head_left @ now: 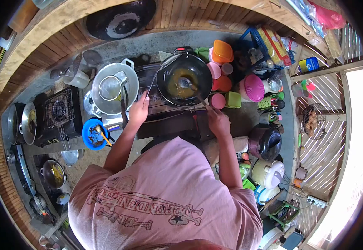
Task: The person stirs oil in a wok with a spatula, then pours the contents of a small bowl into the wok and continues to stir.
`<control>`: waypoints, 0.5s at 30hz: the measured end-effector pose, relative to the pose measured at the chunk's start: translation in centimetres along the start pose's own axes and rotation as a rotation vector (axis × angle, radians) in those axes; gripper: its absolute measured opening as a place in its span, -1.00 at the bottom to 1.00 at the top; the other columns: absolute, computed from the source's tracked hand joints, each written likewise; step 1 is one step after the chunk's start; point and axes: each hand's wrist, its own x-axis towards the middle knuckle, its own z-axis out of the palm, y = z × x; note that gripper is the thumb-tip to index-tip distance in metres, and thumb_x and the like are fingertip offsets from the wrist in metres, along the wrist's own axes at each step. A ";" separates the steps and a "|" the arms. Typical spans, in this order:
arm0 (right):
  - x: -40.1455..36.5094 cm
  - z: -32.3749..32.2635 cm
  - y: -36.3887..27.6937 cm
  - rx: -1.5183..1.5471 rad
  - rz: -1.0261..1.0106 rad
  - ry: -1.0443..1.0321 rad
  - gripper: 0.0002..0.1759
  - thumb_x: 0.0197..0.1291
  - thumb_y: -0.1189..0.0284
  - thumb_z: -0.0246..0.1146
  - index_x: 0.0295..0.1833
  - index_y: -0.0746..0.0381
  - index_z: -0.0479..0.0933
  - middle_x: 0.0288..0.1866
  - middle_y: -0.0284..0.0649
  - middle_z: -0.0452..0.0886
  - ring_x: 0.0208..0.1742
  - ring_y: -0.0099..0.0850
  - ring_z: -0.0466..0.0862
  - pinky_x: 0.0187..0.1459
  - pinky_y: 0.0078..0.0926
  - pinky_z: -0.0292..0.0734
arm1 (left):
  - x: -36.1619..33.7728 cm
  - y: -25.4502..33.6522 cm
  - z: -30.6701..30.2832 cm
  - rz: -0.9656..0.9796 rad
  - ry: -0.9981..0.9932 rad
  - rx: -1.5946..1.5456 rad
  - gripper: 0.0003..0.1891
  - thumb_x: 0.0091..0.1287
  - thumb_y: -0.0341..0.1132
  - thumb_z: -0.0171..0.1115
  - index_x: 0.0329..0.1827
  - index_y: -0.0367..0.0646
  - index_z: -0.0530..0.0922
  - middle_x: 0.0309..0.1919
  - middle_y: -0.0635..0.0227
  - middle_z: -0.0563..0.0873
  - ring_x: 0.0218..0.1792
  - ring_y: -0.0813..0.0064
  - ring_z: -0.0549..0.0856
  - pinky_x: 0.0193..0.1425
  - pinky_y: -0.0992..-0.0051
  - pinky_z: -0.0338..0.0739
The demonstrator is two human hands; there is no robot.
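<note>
A dark wok point(184, 62) with yellowish-brown oil in it stands on the stove in front of me. My right hand point(219, 123) is closed round the handle of a ladle point(185, 82), whose metal head sits in the oil. To the left of the wok, my left hand point(139, 109) grips a thin metal-handled utensil point(151, 82); it slants up towards the wok's left rim, and its far end is hard to make out. Beside that hand is a large aluminium pot point(99, 102) with a smaller metal vessel point(111, 88) in it.
A blue bowl point(90, 143) with a yellow-handled utensil stands near my left forearm. Right of the wok are several plastic containers, an orange one point(223, 51) and a pink one point(254, 88) among them. A wire grill point(59, 107) lies at the left.
</note>
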 end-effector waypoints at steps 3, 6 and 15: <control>-0.3 -0.4 1.6 -0.044 0.079 0.040 -0.60 0.38 0.43 0.20 0.29 0.10 0.65 -0.06 0.01 0.75 -0.17 0.04 0.78 -0.19 -0.01 0.69 | 0.1 0.1 0.1 -0.008 -0.006 0.024 -0.50 0.67 0.06 -0.07 0.51 0.08 0.52 -0.38 -0.12 0.73 -0.28 -0.22 0.74 -0.15 -0.07 0.57; -0.1 0.2 3.3 -0.113 0.151 0.074 -0.61 0.39 0.41 0.21 0.29 0.10 0.65 -0.10 0.05 0.75 -0.18 0.06 0.77 -0.19 0.00 0.70 | -0.1 0.3 0.3 0.013 0.006 0.045 -0.50 0.66 0.05 -0.08 0.50 0.08 0.54 -0.33 -0.16 0.76 -0.25 -0.25 0.75 -0.09 -0.14 0.59; 4.6 3.1 4.5 -0.105 0.256 0.054 -0.60 0.37 0.42 0.23 0.30 0.14 0.64 -0.16 0.11 0.75 -0.14 0.09 0.77 -0.13 0.02 0.69 | -0.2 -0.3 1.0 0.060 0.008 0.062 -0.50 0.66 0.04 -0.08 0.50 0.09 0.53 -0.34 -0.16 0.75 -0.26 -0.26 0.74 -0.07 -0.17 0.57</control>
